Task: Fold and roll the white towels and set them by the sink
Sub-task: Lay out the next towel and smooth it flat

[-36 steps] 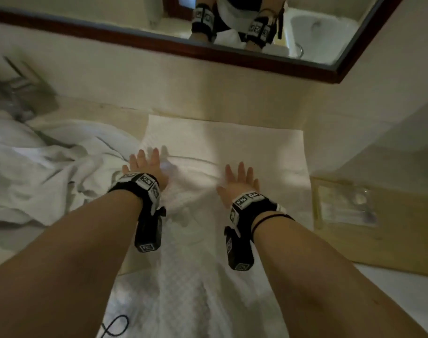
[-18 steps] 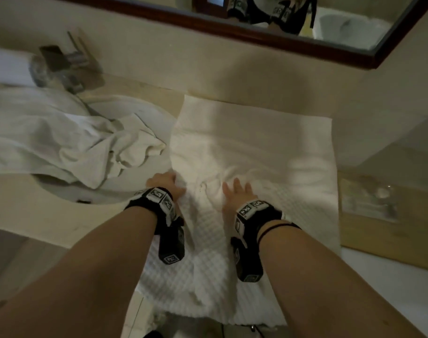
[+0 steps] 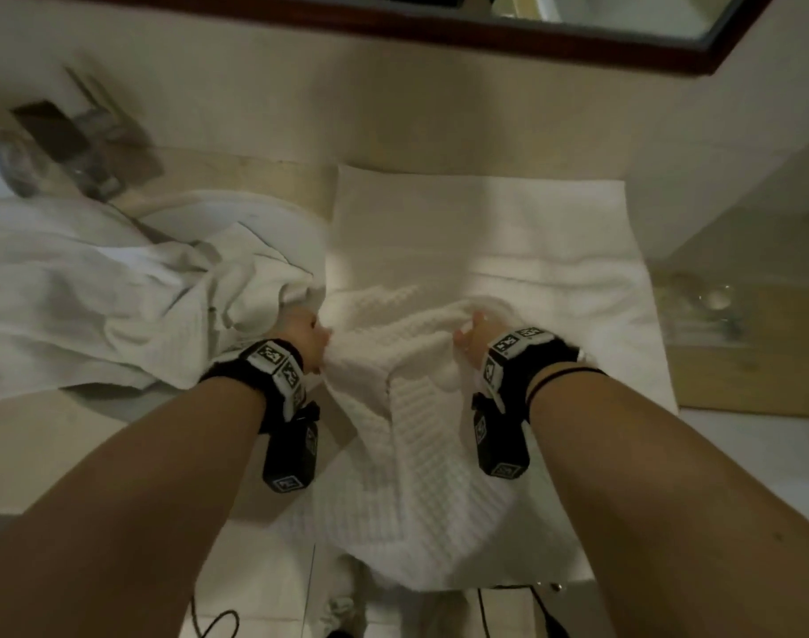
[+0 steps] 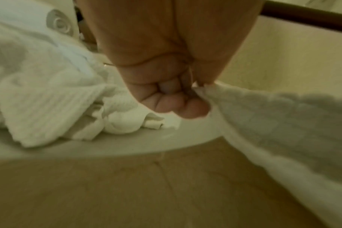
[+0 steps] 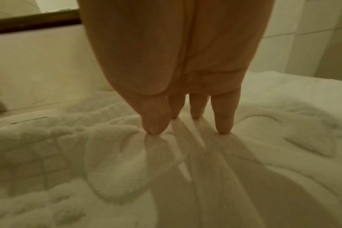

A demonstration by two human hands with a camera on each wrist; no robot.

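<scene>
A white waffle towel [image 3: 476, 232] lies spread on the counter to the right of the sink [image 3: 273, 214]. Its near part is bunched up between my hands and hangs over the counter's front edge. My left hand [image 3: 308, 336] is curled into a fist and grips the towel's left edge [image 4: 283, 123]; the left wrist view shows that fist [image 4: 176, 100] above the sink rim. My right hand [image 3: 474, 336] rests on the towel's middle. In the right wrist view its straight fingers [image 5: 223, 120] and thumb press their tips into the towel [image 5: 107, 169].
Crumpled white towels [image 3: 94, 306] fill the sink, with a rolled towel [image 4: 59, 23] behind them. A chrome tap [image 3: 84, 145] stands at the back left. A wooden tray [image 3: 738, 389] with wrapped items sits on the right. A dark-framed mirror [image 3: 531, 29] hangs above.
Both hands have drawn back toward me across the towel. My left hand went from flat to a fist on the towel's edge, and the cloth has bunched up between the hands.
</scene>
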